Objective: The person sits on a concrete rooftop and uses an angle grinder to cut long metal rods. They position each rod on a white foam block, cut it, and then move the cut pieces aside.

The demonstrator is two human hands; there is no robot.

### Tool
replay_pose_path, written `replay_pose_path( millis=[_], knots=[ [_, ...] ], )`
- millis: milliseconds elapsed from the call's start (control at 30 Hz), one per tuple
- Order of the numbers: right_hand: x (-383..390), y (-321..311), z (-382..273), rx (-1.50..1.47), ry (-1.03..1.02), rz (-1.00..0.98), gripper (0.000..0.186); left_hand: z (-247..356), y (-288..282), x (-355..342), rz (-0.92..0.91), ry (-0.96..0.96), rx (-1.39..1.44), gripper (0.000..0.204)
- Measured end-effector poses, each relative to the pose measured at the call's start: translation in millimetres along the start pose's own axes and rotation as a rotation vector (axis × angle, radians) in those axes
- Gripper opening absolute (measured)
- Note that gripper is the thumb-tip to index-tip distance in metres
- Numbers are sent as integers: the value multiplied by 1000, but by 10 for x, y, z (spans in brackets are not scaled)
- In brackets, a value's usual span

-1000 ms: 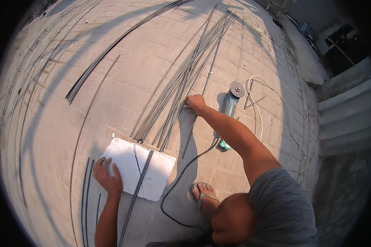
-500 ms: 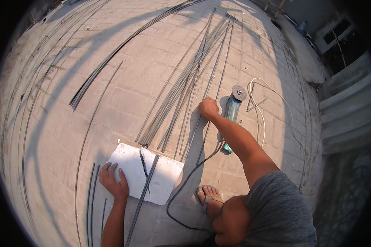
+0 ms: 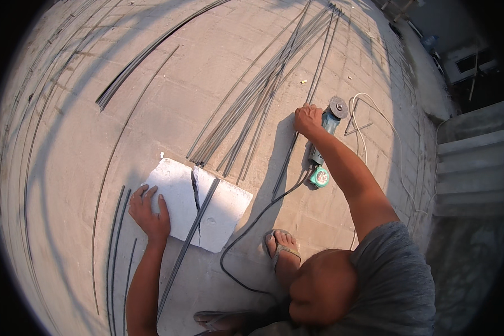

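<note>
My right hand (image 3: 308, 119) is closed around a couple of thin steel rods (image 3: 285, 164), pulled slightly apart from a long, loose bundle of rods (image 3: 249, 111). An angle grinder (image 3: 323, 140) lies just right of it, a round green tape measure (image 3: 319, 177) at its lower end. Spread fingers of my left hand (image 3: 150, 208) rest on the left edge of a cracked white slab (image 3: 224, 221), which looks like foam. More rods (image 3: 204, 201) lie across that slab, right of the crack.
Other rods (image 3: 140, 57) lie along the left of the paved ground (image 3: 151, 131). Cables (image 3: 364, 131) loop at the right, beside a ridged grey wall (image 3: 470, 168). My sandaled foot (image 3: 283, 249) is below. A blue jug (image 3: 429, 42) stands at far upper right.
My right hand has moved rightward with rods, away from the bundle and up beside the grinder. The slab's crack looks wider. My left hand remains on the slab's edge.
</note>
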State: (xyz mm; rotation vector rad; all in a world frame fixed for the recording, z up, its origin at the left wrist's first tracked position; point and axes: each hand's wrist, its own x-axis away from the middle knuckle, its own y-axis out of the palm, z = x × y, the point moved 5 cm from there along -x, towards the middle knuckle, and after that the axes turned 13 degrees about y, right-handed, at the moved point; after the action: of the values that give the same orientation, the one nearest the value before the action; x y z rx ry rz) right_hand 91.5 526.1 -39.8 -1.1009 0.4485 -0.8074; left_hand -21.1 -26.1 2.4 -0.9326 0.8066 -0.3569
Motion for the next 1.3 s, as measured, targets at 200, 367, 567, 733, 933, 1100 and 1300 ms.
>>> replay_pose_path(
  millis=[200, 367, 567, 733, 933, 1100, 1300],
  knots=[
    [18, -116, -9, -81, 1, -42, 28, -31, -40, 16, 16, -6, -6, 28],
    [83, -208, -115, -430, -39, -69, 29, -15, -13, 11, 15, -7, 5, 29],
    [348, -223, -826, -1264, 343, -856, 43, -12, -46, -2, 11, -17, 4, 29],
    [438, -254, -1129, -1427, 441, -909, 41, 5, -50, -4, 8, -8, -28, 29],
    [461, -173, -1187, -1452, 502, -814, 24, -4, -56, 0, 8, 4, -26, 29],
    [234, 169, -1045, -1348, 427, -670, 22, 58, 16, -43, 15, 3, -1, 29],
    [355, 65, -1164, -1466, 480, -591, 29, -44, -153, 22, 9, -10, -50, 30]
  ],
)
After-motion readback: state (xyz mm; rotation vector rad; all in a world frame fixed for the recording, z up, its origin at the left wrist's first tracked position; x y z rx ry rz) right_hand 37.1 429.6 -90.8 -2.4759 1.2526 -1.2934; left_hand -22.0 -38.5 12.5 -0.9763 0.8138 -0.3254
